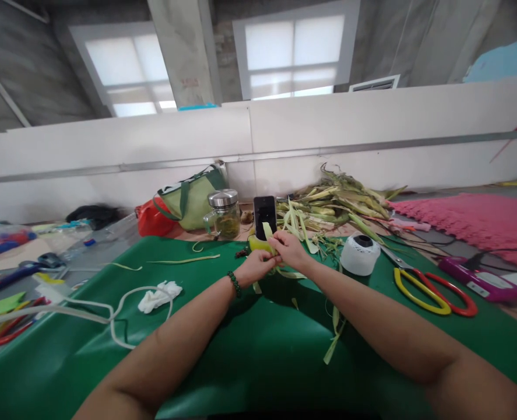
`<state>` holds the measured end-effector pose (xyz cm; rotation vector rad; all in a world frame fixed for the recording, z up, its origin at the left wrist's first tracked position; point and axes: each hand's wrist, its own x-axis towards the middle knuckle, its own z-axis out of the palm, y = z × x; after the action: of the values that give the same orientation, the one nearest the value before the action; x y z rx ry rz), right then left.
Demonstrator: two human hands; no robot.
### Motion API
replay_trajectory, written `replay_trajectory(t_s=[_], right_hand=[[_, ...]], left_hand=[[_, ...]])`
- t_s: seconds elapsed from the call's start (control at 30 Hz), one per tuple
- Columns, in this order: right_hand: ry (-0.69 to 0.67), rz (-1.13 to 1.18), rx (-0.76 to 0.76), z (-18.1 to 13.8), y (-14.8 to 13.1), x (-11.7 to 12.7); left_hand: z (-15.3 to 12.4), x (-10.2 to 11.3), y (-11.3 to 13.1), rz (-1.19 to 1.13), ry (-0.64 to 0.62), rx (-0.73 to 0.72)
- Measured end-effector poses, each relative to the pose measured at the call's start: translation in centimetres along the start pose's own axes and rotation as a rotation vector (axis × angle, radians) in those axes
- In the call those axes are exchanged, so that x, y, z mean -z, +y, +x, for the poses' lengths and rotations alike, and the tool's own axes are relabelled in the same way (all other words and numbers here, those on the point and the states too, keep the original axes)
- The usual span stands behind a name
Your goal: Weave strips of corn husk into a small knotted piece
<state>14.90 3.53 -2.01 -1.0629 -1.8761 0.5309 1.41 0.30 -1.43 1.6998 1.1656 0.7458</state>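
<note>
Both my arms reach forward over a green mat [249,350]. My left hand [258,265] and my right hand [289,248] meet at the mat's far side, fingers closed on a bundle of yellow-green leaf strips [263,240]. One strip stands up between the fingers, others hang below the hands. A green bead bracelet [234,284] circles my left wrist. Just behind the hands a black phone [264,216] stands upright.
A heap of green husks [341,201] lies behind right, beside a white tape roll [360,254] and yellow-and-red scissors [433,289]. A lidded glass jar [224,214], green bag [190,198], white cord [87,312], crumpled tissue [158,296] and pink cloth [472,219] surround the mat.
</note>
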Motion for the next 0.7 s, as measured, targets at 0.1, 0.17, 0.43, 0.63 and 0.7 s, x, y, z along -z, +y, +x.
replay_trajectory(t_s=[0.1,0.17,0.43,0.63,0.7], right_hand=[[0.006,-0.137,0.028,-0.1,0.0,-0.1],[-0.026,-0.172,0.012,-0.1,0.0,0.1],[-0.199,-0.144,-0.112,-0.7,-1.1,1.2],[-0.172,-0.084,-0.107,-0.9,-1.4,0.7],[-0.151,-0.092,-0.063,-0.5,-1.2,1.0]], left_hand=[[0.0,0.6,-0.1,-0.11,-0.097,0.078],[0.0,1.0,-0.1,-0.193,-0.142,0.131],[0.4,1.6,-0.1,-0.21,-0.05,0.151],[0.6,0.9,0.1,-0.34,-0.012,0.195],[0.4,1.0,0.3,-0.363,-0.042,0.188]])
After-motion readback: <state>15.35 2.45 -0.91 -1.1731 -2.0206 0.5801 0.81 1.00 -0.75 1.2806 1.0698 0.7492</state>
